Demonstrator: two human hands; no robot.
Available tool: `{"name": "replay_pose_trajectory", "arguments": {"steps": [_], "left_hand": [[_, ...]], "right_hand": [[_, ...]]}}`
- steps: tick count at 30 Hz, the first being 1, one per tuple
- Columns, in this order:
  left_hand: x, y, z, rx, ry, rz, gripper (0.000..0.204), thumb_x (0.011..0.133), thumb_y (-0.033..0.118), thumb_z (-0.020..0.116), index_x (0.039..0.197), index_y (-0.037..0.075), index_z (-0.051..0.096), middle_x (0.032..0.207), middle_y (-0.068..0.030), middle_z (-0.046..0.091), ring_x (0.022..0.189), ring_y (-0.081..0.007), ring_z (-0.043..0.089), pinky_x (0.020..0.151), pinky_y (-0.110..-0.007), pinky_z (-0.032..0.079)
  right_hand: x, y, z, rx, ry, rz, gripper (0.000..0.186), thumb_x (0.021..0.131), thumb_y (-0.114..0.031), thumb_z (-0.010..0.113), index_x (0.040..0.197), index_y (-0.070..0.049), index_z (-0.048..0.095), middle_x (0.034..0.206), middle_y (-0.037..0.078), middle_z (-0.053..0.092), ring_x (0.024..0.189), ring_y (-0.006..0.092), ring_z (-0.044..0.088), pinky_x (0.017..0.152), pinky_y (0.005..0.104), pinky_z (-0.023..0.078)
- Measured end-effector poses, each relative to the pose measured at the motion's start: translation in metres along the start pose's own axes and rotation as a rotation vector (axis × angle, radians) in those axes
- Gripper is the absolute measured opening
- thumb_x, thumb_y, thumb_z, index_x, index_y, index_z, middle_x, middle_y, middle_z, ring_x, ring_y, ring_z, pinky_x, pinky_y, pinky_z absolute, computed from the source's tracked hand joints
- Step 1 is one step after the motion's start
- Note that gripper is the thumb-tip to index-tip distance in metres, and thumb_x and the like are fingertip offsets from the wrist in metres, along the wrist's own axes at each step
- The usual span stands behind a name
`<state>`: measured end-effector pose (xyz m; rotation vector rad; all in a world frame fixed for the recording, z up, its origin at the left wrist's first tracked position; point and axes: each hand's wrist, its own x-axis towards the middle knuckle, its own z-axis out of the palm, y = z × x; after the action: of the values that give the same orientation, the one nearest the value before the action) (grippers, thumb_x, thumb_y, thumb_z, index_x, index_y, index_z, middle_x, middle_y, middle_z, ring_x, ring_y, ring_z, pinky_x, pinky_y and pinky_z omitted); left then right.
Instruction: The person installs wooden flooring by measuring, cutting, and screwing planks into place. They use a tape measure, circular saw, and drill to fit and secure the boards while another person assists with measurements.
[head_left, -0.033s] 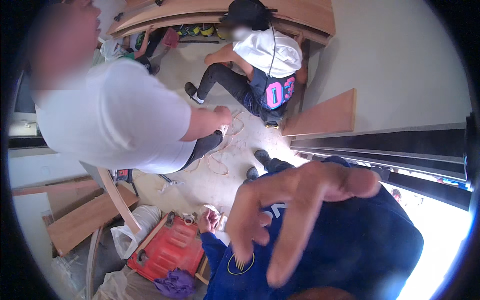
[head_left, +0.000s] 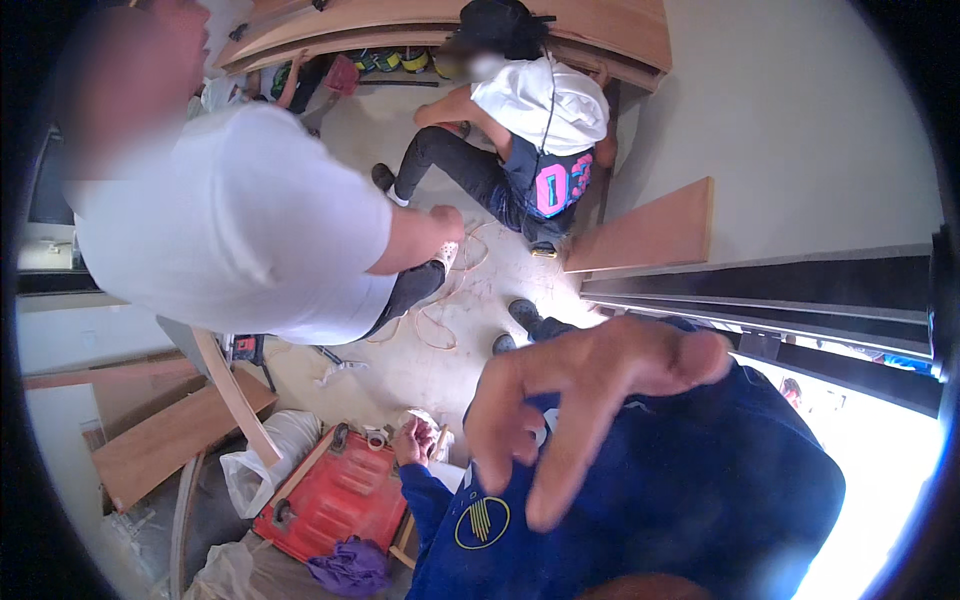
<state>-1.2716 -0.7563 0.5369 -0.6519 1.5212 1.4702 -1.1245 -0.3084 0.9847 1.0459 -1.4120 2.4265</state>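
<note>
Head view. Right hand (head_left: pixel 585 375) very near the lens, large, in front of the blue shirt (head_left: pixel 680 480). Digits spread and bent; one long finger points down and a little left, another tip toward the right. Nothing seen in its grasp.

Left hand (head_left: pixel 410 442), blue sleeve, lower and smaller, fingers upward and partly curled. Small pale items crowd it; whether it grips any of them I can't judge. Nearest: a whitish piece (head_left: pixel 422 416) just above, and a slim wooden stick (head_left: pixel 441 441) just right, standing nearly upright in view, slight rightward lean at top. Tape roll (head_left: pixel 376 444) to the left, close by.

Red platform (head_left: pixel 350 495) lies left of and below that hand, ribbed face up, dark casters (head_left: pixel 341 434) on view along its left side. Long axis seems diagonal, lower left to upper right, top end pointing toward the tape roll; fisheye bend makes this rough. Purple cloth (head_left: pixel 350 567) bunched at its lower edge. White plastic bag (head_left: pixel 245 480) beside it, left.

Farther left, brown plank (head_left: pixel 180 440), long axis also rising rightward; narrow board (head_left: pixel 235 395) slants the other way, lower end at the bag.

Co-worker in white shirt (head_left: pixel 240 230) upper left; second co-worker (head_left: pixel 555 180) low by the wall, back toward camera. Orange cord (head_left: pixel 430 330) loops on the floor.
</note>
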Motion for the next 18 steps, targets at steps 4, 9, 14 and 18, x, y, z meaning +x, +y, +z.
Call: {"name": "replay_pose_trajectory", "arguments": {"steps": [4, 9, 14, 18], "left_hand": [[-0.013, 0.031, 0.004, 0.018, -0.089, -0.069, 0.022, 0.098, 0.024, 0.066, 0.084, 0.008, 0.061, 0.066, 0.0017, 0.05, 0.057, -0.0088, 0.045, 0.049, -0.023, 0.034], [-0.006, -0.002, 0.016, 0.173, -0.092, -0.234, 0.021, 0.097, 0.023, 0.067, 0.081, 0.01, 0.061, 0.064, 0.003, 0.048, 0.053, -0.0083, 0.041, 0.047, -0.023, 0.031], [0.006, -0.022, -0.012, 0.27, -0.285, -0.274, 0.02, 0.095, 0.023, 0.068, 0.08, 0.01, 0.063, 0.065, 0.0009, 0.055, 0.054, -0.0104, 0.051, 0.045, -0.023, 0.036], [0.023, -0.005, -0.011, 0.265, -0.195, -0.066, 0.01, 0.092, 0.014, 0.065, 0.088, 0.005, 0.067, 0.073, -0.0032, 0.062, 0.058, -0.012, 0.055, 0.051, -0.026, 0.042]], "right_hand": [[-0.039, 0.038, 0.02, -0.039, 0.552, 0.314, 0.102, 0.091, -0.078, 0.016, 0.118, 0.006, 0.067, 0.118, 0.017, 0.06, 0.091, 0.0207, 0.052, 0.081, 0.0291, 0.035], [-0.16, 0.083, 0.004, -0.103, 0.918, 0.579, 0.092, 0.098, -0.071, 0.022, 0.122, 0.007, 0.063, 0.116, 0.017, 0.062, 0.097, 0.0188, 0.055, 0.088, 0.0318, 0.043], [-0.337, 0.145, 0.039, -0.024, 1.441, 0.622, 0.067, 0.101, -0.058, 0.047, 0.125, 0.003, 0.059, 0.097, 0.007, 0.061, 0.074, 0.0103, 0.051, 0.064, 0.0226, 0.041], [-0.489, 0.177, 0.115, 0.022, 1.685, 1.015, 0.073, 0.098, -0.067, 0.042, 0.122, -0.001, 0.064, 0.086, 0.009, 0.068, 0.064, 0.0099, 0.055, 0.052, 0.0205, 0.041]]}}
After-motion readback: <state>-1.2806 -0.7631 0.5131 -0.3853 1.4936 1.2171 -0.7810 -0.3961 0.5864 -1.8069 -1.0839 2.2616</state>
